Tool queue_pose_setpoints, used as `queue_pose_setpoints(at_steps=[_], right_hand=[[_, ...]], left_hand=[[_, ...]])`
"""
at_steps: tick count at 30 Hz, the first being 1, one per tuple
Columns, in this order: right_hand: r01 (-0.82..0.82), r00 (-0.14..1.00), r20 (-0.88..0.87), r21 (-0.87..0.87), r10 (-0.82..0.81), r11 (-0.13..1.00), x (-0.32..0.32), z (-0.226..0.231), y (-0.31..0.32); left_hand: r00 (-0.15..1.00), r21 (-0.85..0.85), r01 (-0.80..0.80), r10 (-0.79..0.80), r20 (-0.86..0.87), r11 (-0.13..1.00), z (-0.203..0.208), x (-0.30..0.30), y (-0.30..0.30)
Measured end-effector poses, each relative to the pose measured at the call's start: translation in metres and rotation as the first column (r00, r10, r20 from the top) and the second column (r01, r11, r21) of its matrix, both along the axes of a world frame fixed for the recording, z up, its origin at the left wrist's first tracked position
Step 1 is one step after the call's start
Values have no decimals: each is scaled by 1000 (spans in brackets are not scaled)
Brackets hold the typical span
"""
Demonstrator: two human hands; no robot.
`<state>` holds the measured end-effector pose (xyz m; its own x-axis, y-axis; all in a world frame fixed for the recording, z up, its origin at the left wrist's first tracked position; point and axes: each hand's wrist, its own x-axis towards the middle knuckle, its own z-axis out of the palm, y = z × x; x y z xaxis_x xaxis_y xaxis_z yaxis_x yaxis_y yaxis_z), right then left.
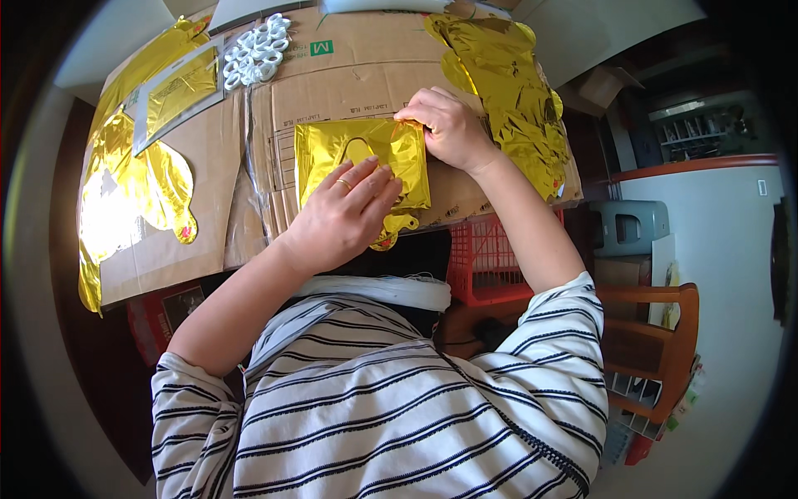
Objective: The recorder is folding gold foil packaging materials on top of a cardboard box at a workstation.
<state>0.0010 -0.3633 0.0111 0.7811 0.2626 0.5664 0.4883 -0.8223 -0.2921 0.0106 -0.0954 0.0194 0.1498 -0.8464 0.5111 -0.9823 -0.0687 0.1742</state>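
A gold foil balloon (320, 150), folded into a flat rectangle, lies in front of me on the cardboard. My left hand (349, 208) rests on its lower middle with the fingers stretched out flat. At the upper right corner, my right hand (449, 129) pinches the foil's edge between thumb and fingers. A small rounded tab (386, 237) of the same foil sticks out below, past the near cardboard edge. My left palm hides part of the foil.
Unfolded gold foil balloons lie at the left (125, 208) and right (507, 91). A flat packet (179, 91) of gold foil and a cluster of white rings (258, 50) sit at the far left. Below the cardboard's right side stands a red plastic crate (482, 262), near a wooden chair (665, 349).
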Motion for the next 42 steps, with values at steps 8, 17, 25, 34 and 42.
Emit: queue_pose_setpoints(at_steps=[8, 17, 25, 34, 42], right_hand=[[4, 1000, 4, -5, -4, 1000, 1, 0, 2], [2, 1000, -15, -32, -3, 999, -2, 1, -1], [188, 893, -450, 394, 10, 900, -14, 18, -11], [272, 724, -675, 465, 139, 842, -5, 31, -31], [251, 682, -701, 493, 209, 833, 4, 33, -34]], left_hand=[[986, 166, -163, 166, -7, 973, 8, -19, -11], [988, 2, -140, 140, 68, 990, -5, -11, -5], [979, -203, -182, 159, -128, 962, 14, -2, -9], [883, -146, -314, 233, -407, 938, 46, 8, -8], [850, -53, -343, 285, -443, 938, 65, 19, -12]])
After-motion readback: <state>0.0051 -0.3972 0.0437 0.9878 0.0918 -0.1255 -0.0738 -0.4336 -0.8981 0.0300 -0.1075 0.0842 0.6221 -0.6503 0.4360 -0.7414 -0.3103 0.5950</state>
